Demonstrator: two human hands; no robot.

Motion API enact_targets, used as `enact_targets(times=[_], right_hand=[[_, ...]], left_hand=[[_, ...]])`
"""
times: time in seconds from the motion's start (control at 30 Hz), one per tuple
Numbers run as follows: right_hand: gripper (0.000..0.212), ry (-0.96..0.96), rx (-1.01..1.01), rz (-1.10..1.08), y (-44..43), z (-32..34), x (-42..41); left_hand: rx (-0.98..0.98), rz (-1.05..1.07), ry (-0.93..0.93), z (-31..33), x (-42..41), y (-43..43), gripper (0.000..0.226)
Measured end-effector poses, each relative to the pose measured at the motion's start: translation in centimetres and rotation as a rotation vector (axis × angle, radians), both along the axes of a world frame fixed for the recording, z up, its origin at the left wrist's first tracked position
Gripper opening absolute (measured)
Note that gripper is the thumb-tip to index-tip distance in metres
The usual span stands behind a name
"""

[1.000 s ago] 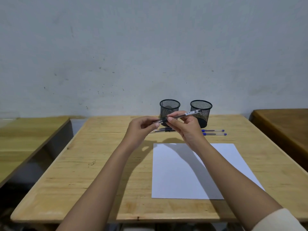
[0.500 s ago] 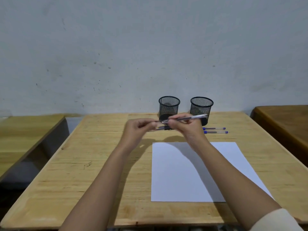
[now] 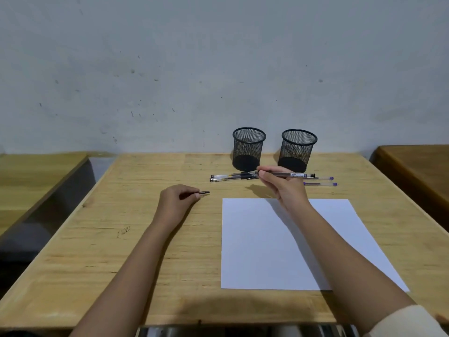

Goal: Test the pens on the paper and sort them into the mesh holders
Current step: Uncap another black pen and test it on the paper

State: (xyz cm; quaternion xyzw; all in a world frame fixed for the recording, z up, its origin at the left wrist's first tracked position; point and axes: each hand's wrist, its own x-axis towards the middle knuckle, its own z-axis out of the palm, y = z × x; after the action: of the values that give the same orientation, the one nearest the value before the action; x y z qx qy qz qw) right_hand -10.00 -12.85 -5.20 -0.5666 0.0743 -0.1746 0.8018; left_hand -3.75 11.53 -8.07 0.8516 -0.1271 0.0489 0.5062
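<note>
Nearest me, the cream cuff (image 3: 410, 319) of my R arm is sitting at the near right edge of the wooden table (image 3: 121, 263). The white paper (image 3: 255, 251) is lying flat right of centre, w/ my R forearm crossing over its right half. No ink marks are showing on it, so I'm judging the test scribble isn't done yet.

My L hand (image 3: 173, 203) is resting on the table left of the paper. Its fingers are curled, w/ thumb & forefinger pinching the dark pen cap (image 3: 204, 192), which is poking out to the right. I'm parking it there prob. so the cap isn't lost & can go back on after the test.

Farther out, my R hand (image 3: 283, 188) is hovering just past the paper's far edge. The fingertips are pinching the uncapped pen (image 3: 295, 175) near its tip end, barrel approx. level & pointing right. That's a carrying pinch, not a writing grip, so I'm thinking it needs re-gripping & tilting tip-down.

Behind it the other pens are lying in a row. There's a black cluster (image 3: 230, 177) to the left (can't tell how many) & two blue-ended pens (image 3: 320, 183) to the right, all close to the paper for quick reach.

Farthest, by the wall (image 3: 218, 69), the left holder (image 3: 248, 149) & right holder (image 3: 298, 149) are standing upright, side by side but apart. No pen is showing above either rim, so I'm guessing sorting hasn't begun.
</note>
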Motion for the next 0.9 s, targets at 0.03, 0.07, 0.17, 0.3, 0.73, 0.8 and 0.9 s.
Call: enact_targets(times=[0.03,0.07,0.17,0.3,0.73,0.8,0.9], right_hand=[[0.013,0.020,-0.027,-0.010,0.2,-0.1,0.1],[0.013,0.044,-0.069,-0.025,0.5,-0.2,0.1],[0.016,0.114,-0.198,-0.055,1.5,-0.3,0.3],[0.016,0.156,-0.165,-0.015,3.7,-0.3,0.9],[0.043,0.184,-0.145,-0.035,7.2,-0.7,2.9],[0.045,0.202,-0.209,-0.090,7.3,-1.1,3.0],[0.045,0.208,-0.386,-0.135,7.7,-1.6,3.4]], left_hand=[[0.025,0.003,-0.020,-0.2,0.2,-0.1,0.013],[0.048,-0.002,-0.043,-0.2,0.3,-0.2,0.013],[0.112,-0.015,-0.093,-0.2,0.4,-0.6,0.014],[0.154,-0.029,-0.085,-0.2,0.5,-0.6,0.023],[0.643,-0.382,-0.101,-0.7,-5.0,-1.7,0.066],[0.707,-0.378,-0.108,-1.0,-5.0,-1.8,0.067],[0.750,-0.371,-0.098,-1.4,-5.1,-1.8,0.067]])
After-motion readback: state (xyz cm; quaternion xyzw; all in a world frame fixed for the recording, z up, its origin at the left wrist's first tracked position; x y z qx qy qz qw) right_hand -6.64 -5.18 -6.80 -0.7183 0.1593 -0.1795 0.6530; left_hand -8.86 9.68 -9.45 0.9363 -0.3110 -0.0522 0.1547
